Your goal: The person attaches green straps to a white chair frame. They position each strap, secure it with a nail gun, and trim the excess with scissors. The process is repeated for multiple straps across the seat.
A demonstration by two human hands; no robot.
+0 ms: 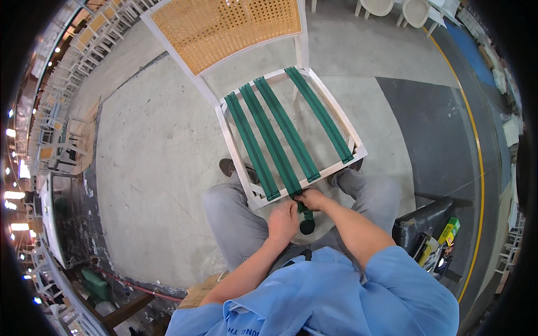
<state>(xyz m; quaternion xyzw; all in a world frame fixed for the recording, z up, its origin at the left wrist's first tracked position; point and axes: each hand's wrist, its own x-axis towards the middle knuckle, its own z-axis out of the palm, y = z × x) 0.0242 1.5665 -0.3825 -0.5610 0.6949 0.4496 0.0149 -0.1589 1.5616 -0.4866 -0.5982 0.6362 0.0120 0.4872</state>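
Note:
A white wooden chair frame with a woven cane back stands in front of me, between my knees. Several green webbing straps run across its open seat from back rail to front rail. At the front rail my right hand is closed on the near end of one green strap. Close beside it, my left hand has its fingers curled together; what they hold is hidden. Below the hands hangs a dark, round-ended piece, joined to green material; its kind is unclear.
To my right a black padded seat sits by a green and yellow box and small items. Rows of chairs line the left side. White chairs stand at the far right. A yellow line marks the floor.

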